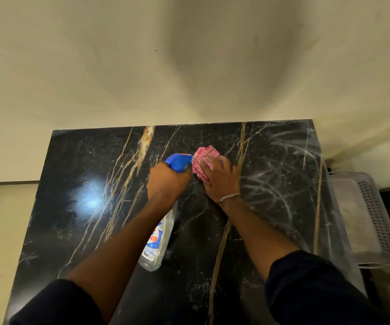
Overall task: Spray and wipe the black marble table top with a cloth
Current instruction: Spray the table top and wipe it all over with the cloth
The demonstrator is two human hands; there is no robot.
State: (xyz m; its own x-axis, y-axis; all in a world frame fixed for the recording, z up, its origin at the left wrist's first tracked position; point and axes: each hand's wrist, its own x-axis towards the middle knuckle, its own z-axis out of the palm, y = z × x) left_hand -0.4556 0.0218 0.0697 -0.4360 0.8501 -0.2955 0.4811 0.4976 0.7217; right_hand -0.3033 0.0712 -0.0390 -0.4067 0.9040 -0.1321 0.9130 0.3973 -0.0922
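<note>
A bright patch of light is reflecting off the left part of the black marble table (76, 231), whose gold and white veins are running from the near edge toward the cream wall (119, 66) behind it. Moving right, the left hand (166, 181) is gripping the neck of a clear spray bottle (159, 240), its fingers wrapped tight around it just below the blue trigger head (177, 161); the bottle's body is slanting back toward the person, under the left forearm, and its nozzle is pointing toward the cloth. Just beside the nozzle, the right hand (219, 177) is pressing a bunched pink cloth (204, 160) flat against the table near the middle of its far half, fingers spread over the top of the fabric and holding it down. A thin metal bangle (229, 197) is sitting on the right wrist, and dark sleeves are covering both upper arms. Further right, pale curved wipe streaks (280, 165) are showing on the marble. Past the table's right edge, a grey perforated plastic basket (374, 219) is standing just beside it.
</note>
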